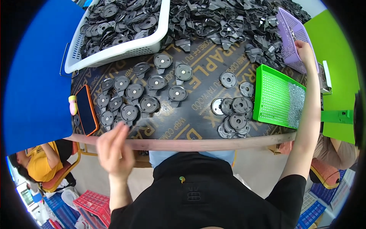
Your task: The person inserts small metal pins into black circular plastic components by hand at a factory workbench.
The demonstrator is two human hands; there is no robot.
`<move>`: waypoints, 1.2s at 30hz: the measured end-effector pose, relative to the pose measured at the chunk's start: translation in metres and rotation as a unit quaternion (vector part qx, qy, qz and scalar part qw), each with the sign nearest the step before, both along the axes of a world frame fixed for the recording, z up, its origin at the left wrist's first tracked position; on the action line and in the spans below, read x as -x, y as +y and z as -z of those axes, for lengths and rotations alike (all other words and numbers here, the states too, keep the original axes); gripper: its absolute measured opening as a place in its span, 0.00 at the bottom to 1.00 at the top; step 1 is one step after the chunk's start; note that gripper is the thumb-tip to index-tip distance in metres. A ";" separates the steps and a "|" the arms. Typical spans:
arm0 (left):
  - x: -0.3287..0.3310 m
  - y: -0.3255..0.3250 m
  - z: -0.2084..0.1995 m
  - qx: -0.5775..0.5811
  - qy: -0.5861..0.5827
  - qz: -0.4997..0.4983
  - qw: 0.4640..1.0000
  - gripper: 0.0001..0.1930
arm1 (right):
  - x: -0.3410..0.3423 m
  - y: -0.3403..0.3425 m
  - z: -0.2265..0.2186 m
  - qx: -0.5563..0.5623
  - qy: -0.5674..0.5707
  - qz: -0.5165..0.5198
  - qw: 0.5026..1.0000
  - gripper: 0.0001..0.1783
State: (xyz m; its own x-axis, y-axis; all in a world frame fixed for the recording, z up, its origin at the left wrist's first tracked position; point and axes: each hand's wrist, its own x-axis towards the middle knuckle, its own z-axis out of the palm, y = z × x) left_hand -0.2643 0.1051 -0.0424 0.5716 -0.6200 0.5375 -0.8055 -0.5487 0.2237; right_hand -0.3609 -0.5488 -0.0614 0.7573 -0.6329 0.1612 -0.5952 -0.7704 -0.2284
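Observation:
My left hand [115, 150], blurred by motion, hovers over the table's front edge with its fingers stretched out. Nothing shows in it. Close by stand several black round parts with flat tabs [129, 112], each with a small shiny centre. At the far right, my right hand [304, 52] reaches over the rim of a purple basket [290, 51], fingers drawn together. Whatever they hold is hidden; small metallic pieces show in the basket. Between my arms lies a cluster of black discs [238, 121], with one silvery disc [217, 107] among them.
A white basket [114, 57] full of black round parts stands back left. Loose black angular parts [217, 23] heap along the back. A green tray [272, 95] holds small silvery pieces [296, 103]. An orange-edged phone [87, 110] lies left. Other people sit at both sides.

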 end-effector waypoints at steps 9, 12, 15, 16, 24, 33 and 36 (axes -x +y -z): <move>0.002 -0.196 0.035 -0.119 -0.025 0.271 0.955 0.23 | -0.009 0.013 -0.002 0.016 -0.008 0.044 0.999 0.13; 0.000 -0.212 0.043 -0.158 -0.066 0.264 0.949 0.21 | 0.002 -0.012 0.006 0.009 -0.008 0.043 0.999 0.11; -0.001 -0.209 0.043 -0.138 -0.074 0.252 0.955 0.18 | 0.004 -0.032 0.013 -0.015 0.001 0.022 1.000 0.08; -0.001 -0.207 0.042 -0.136 -0.068 0.239 0.959 0.18 | 0.004 -0.035 0.016 -0.016 0.000 0.021 1.000 0.08; -0.015 -0.167 0.008 0.224 0.626 0.166 0.729 0.16 | -0.003 -0.011 0.010 -0.026 -0.037 0.006 0.999 0.09; -0.010 -0.145 0.007 0.285 0.788 0.145 0.526 0.18 | -0.005 0.037 -0.015 -0.001 -0.078 0.062 0.995 0.13; -0.008 -0.151 0.011 0.266 0.800 0.161 0.514 0.18 | 0.016 0.035 -0.029 -0.047 -0.143 0.055 0.987 0.10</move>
State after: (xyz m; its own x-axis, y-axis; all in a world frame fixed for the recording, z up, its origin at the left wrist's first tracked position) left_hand -0.2567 -0.0458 -0.0535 0.4607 -0.8287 -0.3180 0.6122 0.0373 0.7898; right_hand -0.3774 -0.5137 -0.0320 0.6156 -0.7310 0.2944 -0.5746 -0.6721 -0.4670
